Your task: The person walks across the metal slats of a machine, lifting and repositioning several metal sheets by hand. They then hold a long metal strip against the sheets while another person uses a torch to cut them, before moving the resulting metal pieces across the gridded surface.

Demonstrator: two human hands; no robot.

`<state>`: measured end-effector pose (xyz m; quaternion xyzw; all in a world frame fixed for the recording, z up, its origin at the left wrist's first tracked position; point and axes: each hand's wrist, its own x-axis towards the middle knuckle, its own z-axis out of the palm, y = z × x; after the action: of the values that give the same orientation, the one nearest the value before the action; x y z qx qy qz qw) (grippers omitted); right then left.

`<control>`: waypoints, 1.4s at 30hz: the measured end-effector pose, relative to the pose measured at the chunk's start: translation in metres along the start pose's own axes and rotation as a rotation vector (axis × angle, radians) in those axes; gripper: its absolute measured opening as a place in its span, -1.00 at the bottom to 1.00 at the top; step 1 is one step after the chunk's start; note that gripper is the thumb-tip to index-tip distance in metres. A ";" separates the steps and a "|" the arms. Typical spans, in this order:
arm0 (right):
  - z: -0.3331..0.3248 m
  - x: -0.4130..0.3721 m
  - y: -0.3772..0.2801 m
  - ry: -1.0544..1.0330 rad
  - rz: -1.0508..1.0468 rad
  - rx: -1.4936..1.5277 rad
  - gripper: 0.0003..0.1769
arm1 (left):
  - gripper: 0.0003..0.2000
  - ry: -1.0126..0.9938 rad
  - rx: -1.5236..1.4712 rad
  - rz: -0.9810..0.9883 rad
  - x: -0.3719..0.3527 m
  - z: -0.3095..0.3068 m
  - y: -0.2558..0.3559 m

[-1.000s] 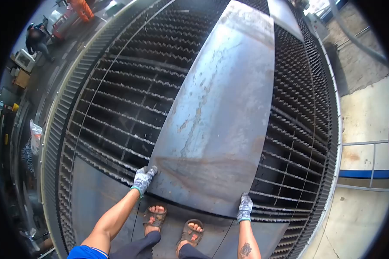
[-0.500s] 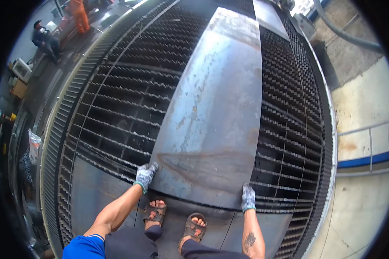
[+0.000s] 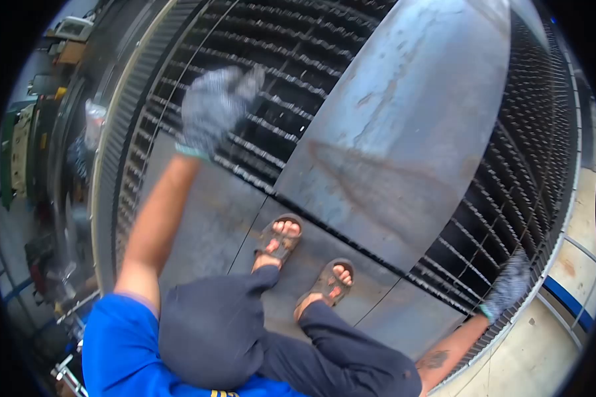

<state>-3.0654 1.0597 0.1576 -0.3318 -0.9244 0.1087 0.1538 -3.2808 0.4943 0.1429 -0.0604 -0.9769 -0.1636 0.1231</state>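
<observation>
My left hand [image 3: 215,109], in a grey knitted glove, is raised over the slatted metal bed, left of a large steel sheet [image 3: 404,139]. Its thumb stands apart from the fingers and it holds nothing. My right hand [image 3: 508,286], gloved too and blurred, is low near the bed's right edge, fingers stretched out, apart from the sheet. The sheet lies across the toothed slats [image 3: 278,102], with brownish marks on its near part. Its far end runs out of view.
My sandalled feet [image 3: 278,241] stand on flat grey plates [image 3: 205,205] at the sheet's near edge. Ribbed borders [image 3: 122,86] flank the bed. A railing with a blue band [image 3: 568,304] is at right; a plastic bag [image 3: 94,122] hangs at left.
Both hands have come off the sheet's near corners: the left lifted up and leftward, the right moved out to the right. The view has tilted down and turned; the people at upper left are out of view.
</observation>
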 end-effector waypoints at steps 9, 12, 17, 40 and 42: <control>0.170 -0.123 0.117 -0.858 -0.773 -0.608 -0.57 | -0.34 -1.008 -0.066 -0.244 -0.115 0.122 -0.011; 0.203 -0.162 0.081 -0.694 0.110 0.129 -0.32 | -0.23 -0.638 -0.143 -0.316 -0.175 0.161 -0.022; 0.175 -0.149 0.013 -0.716 0.246 -0.196 -0.14 | -0.17 -0.823 -0.232 -0.572 -0.160 0.143 0.006; 0.186 -0.165 0.022 -0.586 0.333 -0.145 -0.20 | -0.11 -0.811 0.000 -0.511 -0.169 0.176 0.020; 0.203 -0.177 0.022 -0.501 0.404 -0.185 -0.28 | -0.14 -0.671 -0.030 -0.416 -0.185 0.208 -0.005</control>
<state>-2.9956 0.9419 -0.0755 -0.4839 -0.8549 0.1307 -0.1336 -3.1500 0.5452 -0.0976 0.0870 -0.9518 -0.1704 -0.2397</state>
